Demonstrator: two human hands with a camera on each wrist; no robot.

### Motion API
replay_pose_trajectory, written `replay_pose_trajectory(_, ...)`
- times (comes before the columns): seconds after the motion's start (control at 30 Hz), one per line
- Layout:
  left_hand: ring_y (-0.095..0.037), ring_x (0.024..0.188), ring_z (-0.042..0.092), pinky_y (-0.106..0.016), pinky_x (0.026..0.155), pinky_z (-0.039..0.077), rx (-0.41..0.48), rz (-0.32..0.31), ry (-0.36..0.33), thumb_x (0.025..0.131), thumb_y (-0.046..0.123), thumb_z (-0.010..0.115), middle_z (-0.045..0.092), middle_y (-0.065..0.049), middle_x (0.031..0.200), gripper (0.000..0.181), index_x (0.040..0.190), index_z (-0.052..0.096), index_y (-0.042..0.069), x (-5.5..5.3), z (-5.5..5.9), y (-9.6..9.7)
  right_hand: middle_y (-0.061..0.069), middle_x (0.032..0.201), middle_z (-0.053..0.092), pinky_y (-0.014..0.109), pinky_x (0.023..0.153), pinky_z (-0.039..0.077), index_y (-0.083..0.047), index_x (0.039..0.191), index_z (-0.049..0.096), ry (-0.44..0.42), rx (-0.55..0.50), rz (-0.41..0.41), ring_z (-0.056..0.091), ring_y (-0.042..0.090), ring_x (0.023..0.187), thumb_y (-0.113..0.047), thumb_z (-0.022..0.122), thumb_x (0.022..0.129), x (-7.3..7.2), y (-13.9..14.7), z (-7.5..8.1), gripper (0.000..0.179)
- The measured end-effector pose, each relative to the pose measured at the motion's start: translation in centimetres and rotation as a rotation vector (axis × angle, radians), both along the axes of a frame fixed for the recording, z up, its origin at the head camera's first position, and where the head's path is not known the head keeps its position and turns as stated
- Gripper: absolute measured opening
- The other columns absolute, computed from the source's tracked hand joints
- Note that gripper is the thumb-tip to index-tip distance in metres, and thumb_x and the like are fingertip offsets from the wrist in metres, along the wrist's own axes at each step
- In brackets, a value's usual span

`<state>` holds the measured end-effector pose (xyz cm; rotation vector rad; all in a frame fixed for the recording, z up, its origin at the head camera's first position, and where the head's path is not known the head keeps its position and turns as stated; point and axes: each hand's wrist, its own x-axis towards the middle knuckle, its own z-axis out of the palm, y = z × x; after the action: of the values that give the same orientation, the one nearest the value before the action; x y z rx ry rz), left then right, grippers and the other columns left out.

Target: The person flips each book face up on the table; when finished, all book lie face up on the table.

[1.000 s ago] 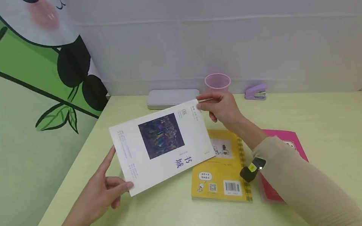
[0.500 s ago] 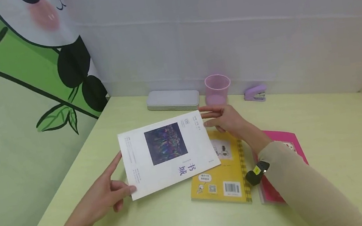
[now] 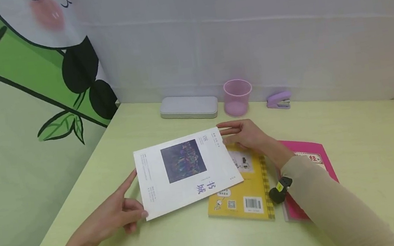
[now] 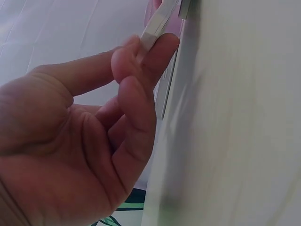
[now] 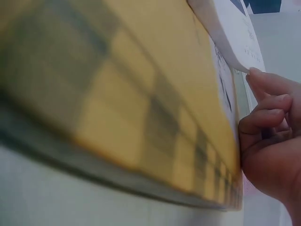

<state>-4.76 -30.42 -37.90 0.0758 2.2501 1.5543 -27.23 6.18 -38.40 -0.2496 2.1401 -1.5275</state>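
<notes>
A white paperback book (image 3: pixel 188 172) with a dark square picture on its cover lies between both hands in the head view, its right part over a yellow book (image 3: pixel 255 186). My left hand (image 3: pixel 113 213) pinches its near left corner; the left wrist view shows thumb and fingers on the book's edge (image 4: pixel 157 26). At the far right corner, my right hand (image 3: pixel 245 135) pinches the white book (image 5: pixel 237 35) between thumb and fingers. Right beneath that hand, the yellow book's checkered edge (image 5: pixel 188 127) fills much of the right wrist view. How far the white book's underside is from the table cannot be told.
A pink book (image 3: pixel 316 149) lies to the right, partly under the right forearm. Along the back of the table stand a grey pencil case (image 3: pixel 189 107), a pink mesh-like cup (image 3: pixel 237 99) and a purple stapler (image 3: pixel 279 101), before a pale wall curtain (image 3: pixel 264 39).
Both hands have brought the white book lower, nearer to me and slightly to the right. The pink cup, partly hidden before by the right hand, now shows fully. The yellow book has stayed put.
</notes>
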Motion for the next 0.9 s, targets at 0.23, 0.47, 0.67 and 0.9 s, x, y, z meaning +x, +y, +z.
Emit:
replay_pose_trajectory(0.23, -0.018, 0.061, 0.06, -0.031, 0.059, 0.056, -0.027, 0.008, -0.03, 0.095, 0.006, 0.076, 0.072, -0.013, 0.087, 0.115, 0.17, -0.011, 0.015, -0.48, -0.33, 0.21, 0.004, 0.137, 0.073, 0.022, 0.048, 0.034, -0.026, 0.144, 0.066, 0.004, 0.048, 0.01, 0.045, 0.012, 0.052, -0.013, 0.078, 0.095, -0.04, -0.04, 0.06, 0.052)
replay_pose_trajectory(0.47, -0.017, 0.059, 0.06, -0.031, 0.057, 0.055, -0.023, 0.003, -0.067, 0.094, 0.008, 0.078, 0.072, -0.011, 0.083, 0.116, 0.17, -0.009, 0.012, -0.84, -0.94, 0.15, 0.004, 0.137, 0.073, 0.021, 0.049, 0.034, -0.025, 0.145, 0.065, -0.001, 0.071, 0.023, 0.051, 0.011, 0.055, -0.013, 0.079, 0.095, -0.3, -0.03, -0.23, 0.054)
replay_pose_trajectory(0.67, -0.019, 0.059, 0.061, -0.032, 0.056, 0.056, -0.025, 0.007, -0.08, 0.092, 0.01, 0.081, 0.072, -0.011, 0.081, 0.118, 0.17, -0.007, 0.008, -0.82, -1.04, 0.13, 0.006, 0.137, 0.073, 0.021, 0.049, 0.034, -0.022, 0.144, 0.066, 0.0, 0.087, 0.037, 0.048, 0.01, 0.054, -0.012, 0.079, 0.095, -0.31, -0.15, -0.19, 0.052)
replay_pose_trajectory(0.9, -0.021, 0.06, 0.064, -0.034, 0.057, 0.058, -0.03, 0.006, -0.089, 0.091, 0.008, 0.08, 0.073, -0.011, 0.081, 0.118, 0.169, -0.008, 0.005, -1.02, -0.98, 0.12, 0.005, 0.133, 0.075, 0.021, 0.048, 0.033, -0.019, 0.142, 0.068, 0.01, 0.117, 0.03, 0.04, 0.01, 0.048, -0.014, 0.079, 0.095, -0.45, -0.7, -0.04, 0.048)
